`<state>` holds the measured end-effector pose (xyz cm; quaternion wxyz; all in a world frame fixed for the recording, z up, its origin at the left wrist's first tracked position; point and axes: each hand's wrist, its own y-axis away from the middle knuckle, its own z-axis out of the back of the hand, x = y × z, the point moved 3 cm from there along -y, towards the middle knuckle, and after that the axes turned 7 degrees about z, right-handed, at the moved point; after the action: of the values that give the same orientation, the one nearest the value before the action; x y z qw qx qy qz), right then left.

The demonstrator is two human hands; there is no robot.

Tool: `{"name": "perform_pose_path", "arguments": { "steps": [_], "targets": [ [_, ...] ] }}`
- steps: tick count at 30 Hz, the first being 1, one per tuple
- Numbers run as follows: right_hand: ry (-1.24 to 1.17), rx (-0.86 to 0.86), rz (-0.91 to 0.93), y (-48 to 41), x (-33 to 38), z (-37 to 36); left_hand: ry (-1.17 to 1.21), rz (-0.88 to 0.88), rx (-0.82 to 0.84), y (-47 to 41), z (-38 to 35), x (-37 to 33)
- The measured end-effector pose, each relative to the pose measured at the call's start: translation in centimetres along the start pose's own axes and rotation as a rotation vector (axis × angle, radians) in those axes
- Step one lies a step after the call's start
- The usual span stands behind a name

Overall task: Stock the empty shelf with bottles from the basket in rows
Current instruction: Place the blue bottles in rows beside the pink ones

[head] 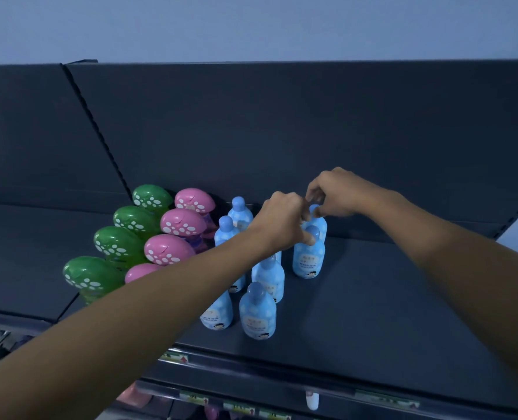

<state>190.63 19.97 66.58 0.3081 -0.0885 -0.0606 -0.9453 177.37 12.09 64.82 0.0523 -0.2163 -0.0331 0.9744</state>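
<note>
Several light-blue bottles stand in rows on the dark shelf (pixel 388 301). My right hand (pixel 333 192) pinches the cap of the rearmost blue bottle (pixel 320 222) in the right-hand row, by the back wall. My left hand (pixel 282 222) has curled fingers that touch the cap of the blue bottle in front of it (pixel 308 257). Two more blue bottles (pixel 257 313) stand nearer the front edge. My left forearm hides part of the left blue row. No basket is in view.
A row of green mushroom-capped bottles (pixel 120 242) and a row of pink ones (pixel 182 222) stand left of the blue bottles. Bare shelf stretches to the right. Lower shelves with price tags (pixel 191 397) show below the front edge.
</note>
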Motion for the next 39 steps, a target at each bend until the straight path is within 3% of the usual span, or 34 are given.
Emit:
{"name": "perform_pose_path", "arguments": {
  "steps": [12,23,31,39],
  "targets": [
    [0.082,-0.098,0.013,4.8,10.0,2.3,-0.071,0.152,-0.123,6.6,9.1,7.7],
    [0.11,-0.148,-0.052,8.8,27.0,-0.4,-0.044,0.017,-0.087,17.9,14.2,14.8],
    [0.019,-0.073,-0.073,11.2,36.9,-9.0,-0.119,0.028,0.103,26.6,12.1,22.4],
    [-0.033,0.13,-0.083,11.4,40.0,-18.3,-0.154,0.091,0.29,31.5,6.0,29.2]
  ]
}}
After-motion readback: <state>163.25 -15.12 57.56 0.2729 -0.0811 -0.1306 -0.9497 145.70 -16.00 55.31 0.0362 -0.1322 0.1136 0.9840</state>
